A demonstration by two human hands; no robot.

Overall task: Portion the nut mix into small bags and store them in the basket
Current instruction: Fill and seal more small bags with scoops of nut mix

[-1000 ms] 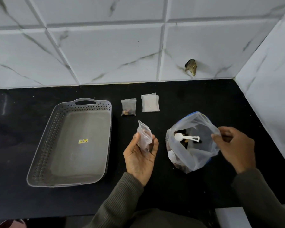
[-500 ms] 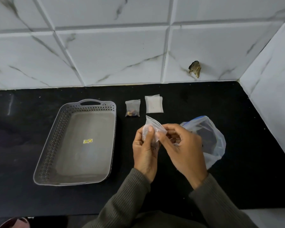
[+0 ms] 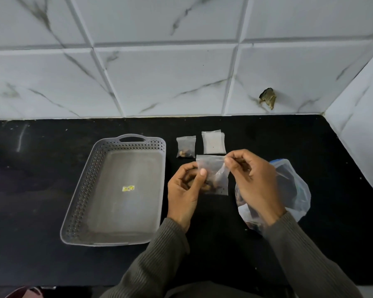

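Note:
Both hands hold up a small clear zip bag (image 3: 214,175) with nuts in its bottom, above the black counter. My left hand (image 3: 184,188) pinches its left side with thumb on the front. My right hand (image 3: 252,181) pinches its top right corner. The large clear bag of nut mix (image 3: 295,190) sits behind my right hand, partly hidden by it. A filled small bag (image 3: 185,146) lies on the counter by the grey basket (image 3: 82,186), which has nothing in it. A stack of unfilled small bags (image 3: 213,141) lies to its right.
The black counter (image 3: 30,190) meets a marble-tiled wall at the back and a side wall on the right. A dark chipped spot (image 3: 267,100) marks the back wall. My sleeves reach in from the bottom edge.
My right hand left the big nut bag and came to the small bag. The small bag now hangs flat between both hands, held higher than before.

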